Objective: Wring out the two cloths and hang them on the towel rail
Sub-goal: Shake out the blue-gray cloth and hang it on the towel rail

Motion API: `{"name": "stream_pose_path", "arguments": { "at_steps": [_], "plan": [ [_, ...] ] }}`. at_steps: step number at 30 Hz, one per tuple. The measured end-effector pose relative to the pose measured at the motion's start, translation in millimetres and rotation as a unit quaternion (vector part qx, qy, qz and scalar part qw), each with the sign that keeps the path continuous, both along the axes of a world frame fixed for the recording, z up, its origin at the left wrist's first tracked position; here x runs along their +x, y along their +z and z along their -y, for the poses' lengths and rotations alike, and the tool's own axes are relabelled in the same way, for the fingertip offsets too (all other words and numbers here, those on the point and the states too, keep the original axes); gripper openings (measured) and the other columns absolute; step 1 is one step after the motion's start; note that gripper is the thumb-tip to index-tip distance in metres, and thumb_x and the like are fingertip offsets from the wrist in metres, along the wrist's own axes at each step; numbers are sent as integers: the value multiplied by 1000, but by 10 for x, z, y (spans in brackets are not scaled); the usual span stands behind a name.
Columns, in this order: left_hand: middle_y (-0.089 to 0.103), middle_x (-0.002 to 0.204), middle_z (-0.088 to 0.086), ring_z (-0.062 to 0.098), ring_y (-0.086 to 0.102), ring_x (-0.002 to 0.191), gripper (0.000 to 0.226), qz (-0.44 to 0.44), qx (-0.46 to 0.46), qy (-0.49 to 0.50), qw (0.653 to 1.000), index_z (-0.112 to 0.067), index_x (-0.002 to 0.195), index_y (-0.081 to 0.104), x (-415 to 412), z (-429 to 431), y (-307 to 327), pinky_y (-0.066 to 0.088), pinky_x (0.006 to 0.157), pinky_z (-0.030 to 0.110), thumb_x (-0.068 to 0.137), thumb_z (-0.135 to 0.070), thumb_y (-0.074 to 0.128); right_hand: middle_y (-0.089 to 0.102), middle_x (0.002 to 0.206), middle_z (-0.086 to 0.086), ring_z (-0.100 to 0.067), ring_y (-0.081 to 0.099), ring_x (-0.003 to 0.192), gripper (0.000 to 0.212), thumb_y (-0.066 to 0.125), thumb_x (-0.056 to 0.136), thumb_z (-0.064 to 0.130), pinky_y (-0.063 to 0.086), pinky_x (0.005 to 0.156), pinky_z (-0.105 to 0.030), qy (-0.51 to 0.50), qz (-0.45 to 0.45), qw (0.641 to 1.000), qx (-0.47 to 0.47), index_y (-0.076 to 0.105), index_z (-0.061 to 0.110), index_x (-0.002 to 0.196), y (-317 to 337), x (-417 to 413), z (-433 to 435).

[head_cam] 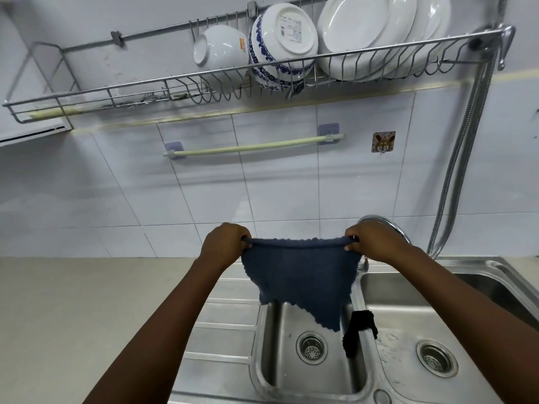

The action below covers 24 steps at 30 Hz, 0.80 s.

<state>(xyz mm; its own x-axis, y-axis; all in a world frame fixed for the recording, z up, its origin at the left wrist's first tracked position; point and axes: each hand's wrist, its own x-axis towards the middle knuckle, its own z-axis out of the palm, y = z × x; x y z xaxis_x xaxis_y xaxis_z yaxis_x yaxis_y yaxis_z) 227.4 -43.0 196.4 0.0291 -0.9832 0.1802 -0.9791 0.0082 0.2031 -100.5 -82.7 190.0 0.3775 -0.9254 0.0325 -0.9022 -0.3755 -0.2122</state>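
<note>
A blue cloth (300,275) hangs spread out above the sink, held by its top edge. My left hand (226,243) grips its left corner and my right hand (370,239) grips its right corner. A black cloth (360,330) lies draped over the divider between the two sink basins, below and right of the blue one. The pale green towel rail (250,146) is fixed to the tiled wall, well above my hands, with nothing on it.
A steel double sink (315,386) with a ribbed drainboard (227,330) lies below. The tap (388,224) sits behind my right hand, its hose (460,158) running up the wall. A wire dish rack (180,86) with bowls and plates hangs above the rail. A wall hook (383,142) is right of the rail.
</note>
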Motion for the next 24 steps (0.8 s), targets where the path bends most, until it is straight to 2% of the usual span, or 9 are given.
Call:
{"name": "stream_pose_path", "arguments": {
  "at_steps": [3, 6, 8, 11, 13, 15, 19, 22, 24],
  "plan": [
    [70, 78, -2, 20, 64, 71, 21, -2, -120, 21, 993, -26, 85, 70, -43, -63, 88, 46, 60, 27, 91, -25, 50, 61, 69, -1, -27, 57, 69, 10, 60, 84, 21, 40, 57, -30, -72, 115, 981, -141, 59, 24, 74, 86, 29, -124],
    [69, 79, -4, 20, 63, 70, 22, -48, -211, 35, 976, -24, 90, 68, -122, -65, 87, 49, 61, 29, 94, -24, 46, 63, 69, -1, -25, 55, 63, 9, 58, 84, 13, 43, 56, -31, -104, 256, 921, -275, 62, 20, 86, 26, 59, -194],
    [70, 81, -4, 21, 64, 74, 19, -66, -151, 49, 985, -24, 88, 70, -174, 13, 6, 49, 64, 28, 90, -23, 51, 64, 70, -2, -26, 57, 64, 12, 54, 83, 12, 45, 57, -32, -110, 230, 939, -232, 62, 22, 84, -92, 49, -101],
    [72, 87, 3, 26, 66, 82, 20, -51, -23, 62, 997, -22, 84, 71, -299, 64, -144, 50, 68, 30, 87, -21, 51, 65, 77, -7, -32, 62, 76, 18, 49, 83, 14, 38, 55, -27, -136, 107, 982, -75, 64, 23, 80, -308, 82, 40],
    [71, 83, 2, 25, 66, 77, 23, -82, -68, 60, 993, -23, 84, 69, -359, 81, -145, 49, 65, 29, 89, -20, 46, 59, 67, -7, -32, 60, 67, 16, 48, 85, 13, 32, 50, -26, -160, 169, 965, -118, 61, 21, 79, -320, 116, 53],
    [70, 78, 2, 24, 65, 72, 23, -105, -134, 66, 983, -21, 84, 67, -397, 114, -29, 49, 62, 29, 90, -18, 45, 59, 65, -7, -29, 53, 59, 11, 51, 87, 13, 36, 51, -28, -170, 231, 940, -187, 60, 18, 83, -192, 133, 29],
    [69, 83, 0, 20, 63, 73, 19, -135, -218, 93, 962, -18, 93, 67, -372, 152, 111, 45, 62, 27, 93, -21, 49, 59, 67, 0, -24, 51, 60, 9, 55, 87, 11, 39, 54, -29, -141, 297, 903, -278, 61, 16, 88, -65, 127, 31],
    [72, 82, 3, 25, 67, 78, 13, -98, -88, 93, 987, -21, 84, 71, -298, 194, -29, 45, 61, 27, 86, -24, 58, 63, 71, -6, -30, 61, 71, 15, 52, 83, 12, 37, 56, -28, -135, 161, 971, -110, 63, 21, 77, -190, 77, 149],
    [72, 83, 3, 24, 67, 78, 15, -117, -57, 94, 987, -23, 84, 73, -254, 182, -109, 43, 60, 25, 86, -26, 58, 59, 67, -5, -32, 61, 72, 17, 50, 83, 13, 36, 55, -29, -137, 135, 980, -60, 60, 19, 69, -245, 42, 161]
  ]
}}
